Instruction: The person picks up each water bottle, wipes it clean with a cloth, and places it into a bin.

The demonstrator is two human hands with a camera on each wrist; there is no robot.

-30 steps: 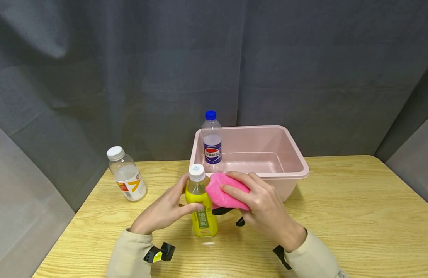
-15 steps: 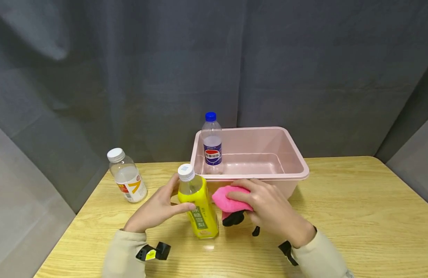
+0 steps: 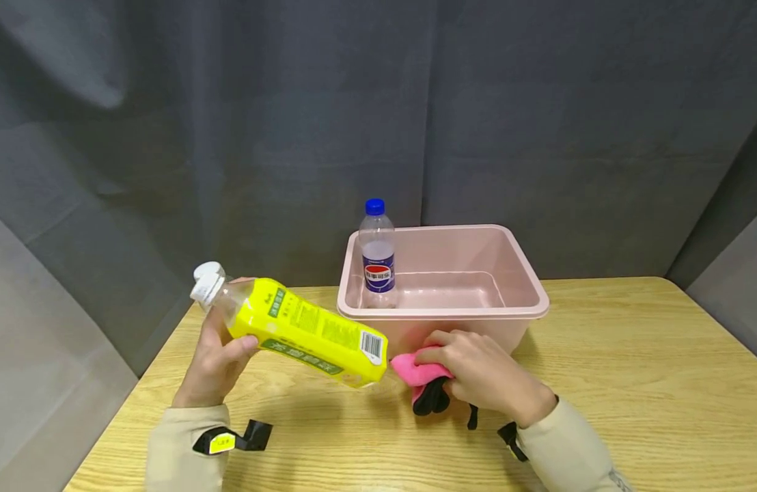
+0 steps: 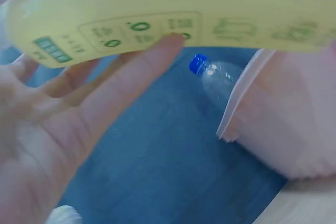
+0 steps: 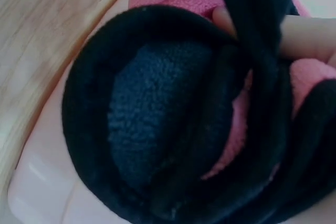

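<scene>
My left hand grips a drink bottle with a yellow label and white cap, near its neck. The bottle is lifted off the table and tilted almost on its side, base toward the right. Its yellow label fills the top of the left wrist view. In front of the pink tub, my right hand holds a bunched pink cloth with black edging. The right wrist view shows the cloth's thick black edging close up. The bottle's base is near the cloth; whether they touch I cannot tell.
A pink plastic tub stands at the back of the wooden table. Inside its left end is a clear cola bottle with a blue cap. Another white-capped bottle stands at left, mostly hidden behind the yellow one. Dark curtain hangs behind.
My left hand has moved left and lifted the yellow-labelled bottle, tipping it from upright to nearly sideways. My right hand has drawn the pink cloth away from the bottle, rightward and down.
</scene>
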